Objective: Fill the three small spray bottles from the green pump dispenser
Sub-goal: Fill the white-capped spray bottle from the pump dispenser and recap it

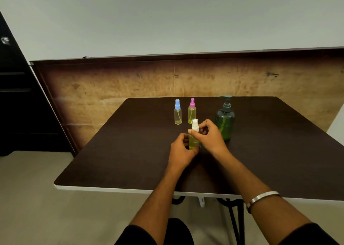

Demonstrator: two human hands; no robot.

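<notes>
Dark brown and matte, the desk [115,159] stands before a worn wooden panel [111,88] that leans against a pale wall. Seen from the head camera, the green pump dispenser [225,122] stands upright toward the far right part of the desk, its long axis vertical and its spout pointing left, with yellow-green liquid in its lower part. Left of the dispenser, near the far edge, two small spray bottles stand upright side by side and apart from each other: the blue-capped bottle [178,112] farther from the dispenser and the pink-capped bottle [192,111] nearer to it, both holding yellowish liquid. Nearer the person than these two and just left of the dispenser, the white-capped bottle [194,135] stands upright on the desk, long axis vertical, filled with yellow liquid. The left hand [181,151] has its fingers curled round the lower body of this bottle. The right hand [209,136] pinches the white cap between thumb and fingertips, the other fingers loosely curled behind. A silver bangle [264,196] sits on the right forearm.
</notes>
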